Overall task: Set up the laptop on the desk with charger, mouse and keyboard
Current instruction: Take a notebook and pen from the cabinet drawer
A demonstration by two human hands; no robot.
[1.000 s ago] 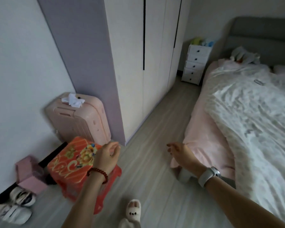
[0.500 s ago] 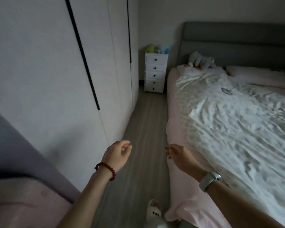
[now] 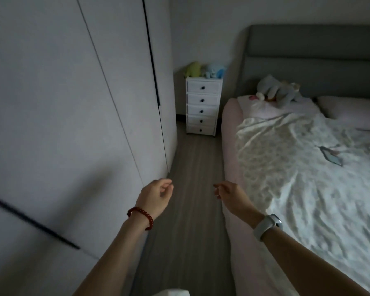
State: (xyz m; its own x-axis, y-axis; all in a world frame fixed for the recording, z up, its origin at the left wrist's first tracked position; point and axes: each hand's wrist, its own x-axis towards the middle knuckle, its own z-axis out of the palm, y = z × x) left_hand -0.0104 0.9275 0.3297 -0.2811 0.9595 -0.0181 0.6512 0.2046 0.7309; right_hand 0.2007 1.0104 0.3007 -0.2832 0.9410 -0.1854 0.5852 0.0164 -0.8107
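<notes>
No laptop, charger, mouse, keyboard or desk is in view. My left hand (image 3: 155,196), with a red bead bracelet on its wrist, hangs over the floor beside the wardrobe, fingers loosely curled and holding nothing. My right hand (image 3: 230,194), with a white watch on its wrist, is held out at the bed's edge, fingers apart and empty. A small dark flat device (image 3: 331,157) lies on the white quilt at the right.
A narrow strip of grey wood floor (image 3: 192,171) runs between the white wardrobe (image 3: 73,116) on the left and the bed (image 3: 308,178) on the right. A white chest of drawers (image 3: 203,105) topped with plush toys stands at its far end.
The view has swung right and forward: the pink suitcase and red stool have left the frame, and the drawers and bed are nearer. Both hands stay raised and empty.
</notes>
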